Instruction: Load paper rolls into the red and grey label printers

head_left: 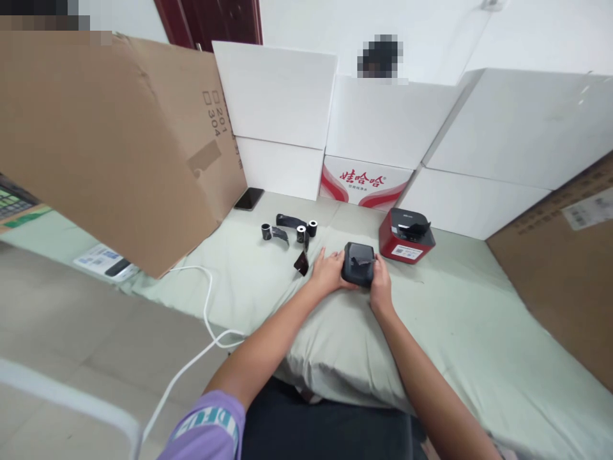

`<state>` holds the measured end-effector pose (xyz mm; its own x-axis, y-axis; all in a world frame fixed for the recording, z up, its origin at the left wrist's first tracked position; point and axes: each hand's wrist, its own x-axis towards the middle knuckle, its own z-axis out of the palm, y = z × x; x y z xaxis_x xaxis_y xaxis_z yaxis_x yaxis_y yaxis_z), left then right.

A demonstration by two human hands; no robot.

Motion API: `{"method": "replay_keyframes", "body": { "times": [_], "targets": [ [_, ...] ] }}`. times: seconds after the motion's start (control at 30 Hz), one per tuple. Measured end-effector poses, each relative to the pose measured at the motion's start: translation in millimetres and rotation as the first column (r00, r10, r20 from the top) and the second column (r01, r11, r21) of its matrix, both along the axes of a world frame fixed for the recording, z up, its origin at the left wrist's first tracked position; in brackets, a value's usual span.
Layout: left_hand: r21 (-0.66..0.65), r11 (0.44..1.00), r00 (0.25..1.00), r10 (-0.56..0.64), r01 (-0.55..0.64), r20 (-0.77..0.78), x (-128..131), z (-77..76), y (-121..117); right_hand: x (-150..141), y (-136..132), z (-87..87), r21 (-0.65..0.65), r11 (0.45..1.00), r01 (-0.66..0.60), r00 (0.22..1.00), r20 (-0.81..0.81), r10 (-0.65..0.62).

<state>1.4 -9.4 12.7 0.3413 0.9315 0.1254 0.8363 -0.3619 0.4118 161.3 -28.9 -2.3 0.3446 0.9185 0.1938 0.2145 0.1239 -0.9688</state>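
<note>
My left hand (329,271) grips the left side of a small black box-shaped device (360,273), which looks like a portable label printer. Its fingers lie along the edge. The device's right side is held by my right hand (381,284), fingers closed against it. A dark strip lies across the device's top. Left of it are several small rolls (266,232) with black strips curling from them; one dark strip end (301,263) lies near my left fingers. To the right stands a red device with a black top (407,236), with a piece of black film on it.
A green cloth (460,306) covers the table. White boxes (282,96) line the back, with a person's head above them. Large cardboard boxes stand left (143,140) and right (569,268). A phone (249,199) lies at the back left. A white cable (209,300) hangs over the front edge.
</note>
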Motion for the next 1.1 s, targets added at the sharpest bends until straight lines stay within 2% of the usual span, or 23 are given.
{"method": "replay_keyframes", "body": {
  "times": [0.4,0.7,0.97,1.1],
  "targets": [
    [-0.021,1.0,1.0,0.005,-0.005,0.004,0.6,2.5,0.5,3.5,1.8,0.5,0.002,1.0,-0.012,0.991,0.136,0.012],
    [-0.024,1.0,0.997,-0.004,0.006,0.08,-7.1,-4.5,2.2,1.3,3.9,5.8,0.116,0.992,-0.055,0.995,0.091,0.045],
    [0.001,1.0,0.999,-0.002,0.002,0.036,-3.0,-0.6,1.7,7.2,3.7,8.4,0.074,0.997,-0.007,0.98,0.197,-0.008],
    [-0.013,1.0,1.0,-0.007,0.008,0.005,-2.9,3.6,0.4,9.4,4.8,4.7,0.062,0.998,-0.004,0.98,0.2,-0.008]
  ]
}}
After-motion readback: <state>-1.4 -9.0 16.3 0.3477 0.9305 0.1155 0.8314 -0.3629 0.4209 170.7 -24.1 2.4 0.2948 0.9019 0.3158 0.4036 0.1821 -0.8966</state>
